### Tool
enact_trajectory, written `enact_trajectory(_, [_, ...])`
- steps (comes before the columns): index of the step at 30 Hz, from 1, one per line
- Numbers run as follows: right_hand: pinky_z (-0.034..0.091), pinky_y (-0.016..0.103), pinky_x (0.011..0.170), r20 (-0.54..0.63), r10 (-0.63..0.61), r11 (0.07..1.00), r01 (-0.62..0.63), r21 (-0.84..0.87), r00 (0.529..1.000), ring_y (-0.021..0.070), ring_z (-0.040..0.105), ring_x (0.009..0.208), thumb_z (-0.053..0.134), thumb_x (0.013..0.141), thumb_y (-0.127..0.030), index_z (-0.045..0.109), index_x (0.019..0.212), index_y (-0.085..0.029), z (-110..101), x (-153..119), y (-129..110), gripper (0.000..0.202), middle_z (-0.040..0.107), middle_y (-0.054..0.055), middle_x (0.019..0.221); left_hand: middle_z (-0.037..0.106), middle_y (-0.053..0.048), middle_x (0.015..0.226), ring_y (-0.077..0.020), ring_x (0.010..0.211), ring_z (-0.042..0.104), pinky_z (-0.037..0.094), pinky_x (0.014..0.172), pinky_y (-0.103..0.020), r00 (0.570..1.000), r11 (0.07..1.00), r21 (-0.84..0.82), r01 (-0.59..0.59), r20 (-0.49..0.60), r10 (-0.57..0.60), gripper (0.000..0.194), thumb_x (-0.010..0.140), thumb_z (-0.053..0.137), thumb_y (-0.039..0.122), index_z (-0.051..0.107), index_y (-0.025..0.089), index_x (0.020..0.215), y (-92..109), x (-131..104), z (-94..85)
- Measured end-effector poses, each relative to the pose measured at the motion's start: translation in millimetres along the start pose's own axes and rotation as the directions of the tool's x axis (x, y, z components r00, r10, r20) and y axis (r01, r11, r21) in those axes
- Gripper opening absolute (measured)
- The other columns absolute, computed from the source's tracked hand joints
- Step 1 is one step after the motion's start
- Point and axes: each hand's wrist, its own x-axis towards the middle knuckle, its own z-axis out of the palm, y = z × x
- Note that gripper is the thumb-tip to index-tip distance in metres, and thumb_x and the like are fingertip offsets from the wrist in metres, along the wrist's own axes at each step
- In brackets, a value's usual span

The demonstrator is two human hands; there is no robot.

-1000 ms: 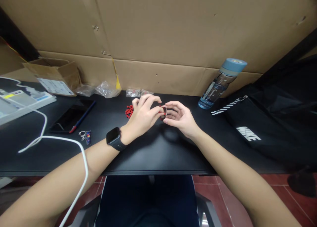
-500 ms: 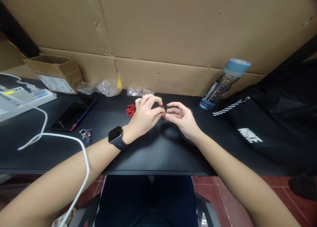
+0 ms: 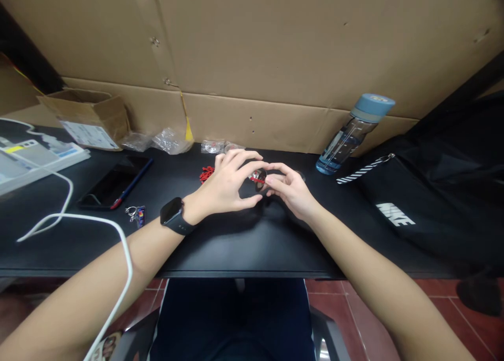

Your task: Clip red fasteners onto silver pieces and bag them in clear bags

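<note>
By the shiny object (image 3: 259, 176), left hand (image 3: 228, 185) newly spread

On my feed I see a small, round, glossy piece (image 3: 260, 174), dark with silvery glints, near the middle of the frame. A thin red strip (image 3: 258, 180) crosses its lower part. Its edge is partly covered, so I can't tell its full outline or exact tilt.

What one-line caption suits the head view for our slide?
Over a black desk, the right hand pinches a shiny round piece; the left hand arches beside it.
</note>
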Motion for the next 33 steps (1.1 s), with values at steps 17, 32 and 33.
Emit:
enact_trajectory(17, [0.058, 0.039, 0.084, 0.064, -0.289, 0.843, 0.285, -0.456, 0.955, 0.0249, 0.065, 0.111, 0.072, 0.093, -0.045, 0.074, 0.098, -0.025, -8, 3, 2, 0.02, 0.061, 0.009, 0.122, 0.074, -0.01, 0.127, -0.0343, 0.132, 0.056, 0.032, 0.102, -0.047, 0.997, 0.997, -0.032, 0.075, -0.008, -0.076, 0.05, 0.086, 0.082, 0.048, 0.068, 0.027, 0.128, -9, 0, 14.6])
enact_trajectory(32, [0.054, 0.04, 0.09, 0.06, -0.347, 0.747, 0.314, -0.586, 0.936, 0.0249, 0.062, 0.115, 0.068, 0.093, -0.033, 0.072, 0.091, -0.024, -4, 2, 2, 0.011, 0.062, 0.009, 0.122, 0.075, -0.01, 0.126, -0.0339, 0.131, 0.057, 0.03, 0.103, -0.048, 0.997, 0.997, -0.023, 0.073, -0.034, -0.074, 0.046, 0.085, 0.083, 0.046, 0.069, 0.026, 0.124, -5, 0, 20.7])
enact_trajectory(33, [0.054, 0.039, 0.09, 0.056, -0.345, 0.746, 0.31, -0.589, 0.937, 0.0249, 0.062, 0.115, 0.068, 0.093, -0.034, 0.072, 0.091, -0.023, -4, 2, 2, 0.011, 0.062, 0.009, 0.122, 0.075, -0.01, 0.126, -0.0342, 0.13, 0.057, 0.03, 0.103, -0.048, 0.997, 0.997, -0.02, 0.075, -0.03, -0.075, 0.046, 0.085, 0.083, 0.046, 0.069, 0.026, 0.124, -5, 0, 20.9])
